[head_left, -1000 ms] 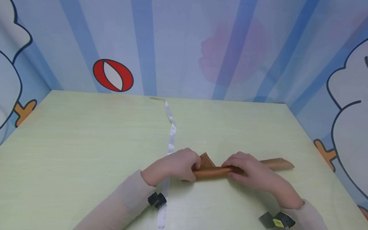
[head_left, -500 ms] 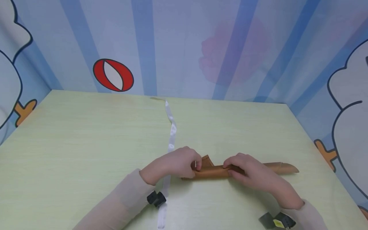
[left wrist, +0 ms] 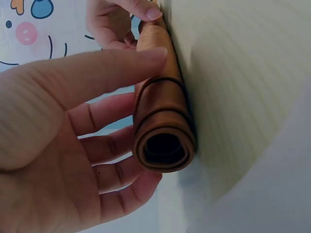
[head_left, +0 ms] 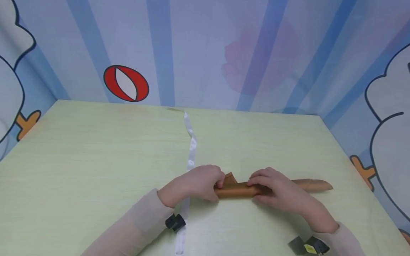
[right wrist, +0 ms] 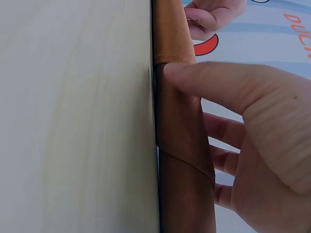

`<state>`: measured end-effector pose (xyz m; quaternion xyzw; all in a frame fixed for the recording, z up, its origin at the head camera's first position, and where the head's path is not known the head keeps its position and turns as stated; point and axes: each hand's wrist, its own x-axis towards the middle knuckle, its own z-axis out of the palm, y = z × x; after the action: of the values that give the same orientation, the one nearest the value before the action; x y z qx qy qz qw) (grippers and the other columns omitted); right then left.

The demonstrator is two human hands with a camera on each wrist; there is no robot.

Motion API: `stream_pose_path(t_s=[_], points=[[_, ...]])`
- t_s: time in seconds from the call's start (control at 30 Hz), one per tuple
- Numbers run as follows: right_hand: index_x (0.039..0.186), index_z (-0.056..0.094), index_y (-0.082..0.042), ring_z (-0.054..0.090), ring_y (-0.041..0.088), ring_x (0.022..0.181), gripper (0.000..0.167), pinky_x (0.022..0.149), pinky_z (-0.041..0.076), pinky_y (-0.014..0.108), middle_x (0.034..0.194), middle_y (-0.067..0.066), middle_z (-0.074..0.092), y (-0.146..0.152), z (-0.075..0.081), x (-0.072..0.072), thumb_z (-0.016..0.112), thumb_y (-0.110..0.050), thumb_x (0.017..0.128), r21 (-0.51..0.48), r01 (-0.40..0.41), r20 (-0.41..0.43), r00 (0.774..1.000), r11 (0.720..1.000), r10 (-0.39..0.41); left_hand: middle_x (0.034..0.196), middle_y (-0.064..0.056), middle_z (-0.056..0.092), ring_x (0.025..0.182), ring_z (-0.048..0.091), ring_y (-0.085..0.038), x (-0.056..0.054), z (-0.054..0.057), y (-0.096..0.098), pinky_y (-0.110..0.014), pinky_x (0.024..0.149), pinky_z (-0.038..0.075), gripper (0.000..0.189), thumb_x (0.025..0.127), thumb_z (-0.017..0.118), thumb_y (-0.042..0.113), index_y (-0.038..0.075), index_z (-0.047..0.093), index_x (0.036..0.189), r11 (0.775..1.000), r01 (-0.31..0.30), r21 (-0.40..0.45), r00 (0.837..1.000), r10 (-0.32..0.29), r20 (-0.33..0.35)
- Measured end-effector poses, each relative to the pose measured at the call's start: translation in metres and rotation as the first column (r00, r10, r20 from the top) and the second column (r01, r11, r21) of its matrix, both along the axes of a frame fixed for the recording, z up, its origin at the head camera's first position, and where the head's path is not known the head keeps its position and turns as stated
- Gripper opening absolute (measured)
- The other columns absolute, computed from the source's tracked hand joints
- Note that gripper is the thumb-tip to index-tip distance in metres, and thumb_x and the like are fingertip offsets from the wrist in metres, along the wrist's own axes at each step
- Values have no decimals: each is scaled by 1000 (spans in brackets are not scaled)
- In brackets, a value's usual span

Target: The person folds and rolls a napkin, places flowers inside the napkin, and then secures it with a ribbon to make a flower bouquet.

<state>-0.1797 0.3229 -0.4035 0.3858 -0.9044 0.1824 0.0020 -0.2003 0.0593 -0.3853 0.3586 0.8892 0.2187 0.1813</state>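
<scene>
A brown, smooth sheet rolled into a long tube [head_left: 237,190] lies across the table in the head view. Its hollow, layered end [left wrist: 164,150] faces the left wrist camera. My left hand [head_left: 205,182] grips the tube near its left end, thumb on one side and fingers on the other. My right hand [head_left: 278,188] holds it further right, its thumb pressing the roll beside a diagonal edge in the right wrist view. A pointed corner flap [head_left: 230,178] sticks up behind the roll between both hands. The right end [head_left: 315,185] tapers beyond my right hand.
A white satin ribbon [head_left: 192,145] runs from the back of the pale table [head_left: 96,160] toward the front, passing under my left wrist. Striped blue panels [head_left: 205,53] with cartoon prints stand at the back and sides.
The corner flap shows less than a second ago, and the right end of the roll reaches slightly further right. Both hands stay on the roll with small finger shifts.
</scene>
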Motion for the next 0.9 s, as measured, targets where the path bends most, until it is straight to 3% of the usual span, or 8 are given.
stream_pose_path(t_s=[0.2,0.47,0.7,0.9], points=[[108,69,-15,53,13,96,31,80,48,35,106,-4,59,0,-1,-2,78,-12,79,-4,-26,-71,997,1000,26,78,2,51,70,43,-13,0,1,0,-23,63,37,20,68,72,-1,10,58,75,1000,-5,-5,1000,5,-18],[110,68,-13,53,12,94,26,79,47,34,105,-7,63,-1,-1,-4,70,-7,85,7,-48,-33,998,999,48,69,5,50,64,42,-10,-1,1,-2,-22,58,35,17,72,73,3,12,59,71,1000,-9,12,1000,8,18],[111,65,-13,56,10,91,24,78,48,33,102,-7,65,0,-1,-3,66,-6,87,4,-37,-10,999,999,37,52,8,22,51,21,-8,0,2,-4,-22,50,22,41,74,65,-1,16,33,53,998,23,61,996,-28,79],[108,65,-14,56,11,89,22,76,48,33,100,-7,65,-1,-3,-2,66,-6,88,-5,-5,-29,1000,1000,4,50,9,18,50,17,-8,1,3,-4,-21,48,19,46,76,61,-3,17,28,51,998,-14,67,995,7,99]])
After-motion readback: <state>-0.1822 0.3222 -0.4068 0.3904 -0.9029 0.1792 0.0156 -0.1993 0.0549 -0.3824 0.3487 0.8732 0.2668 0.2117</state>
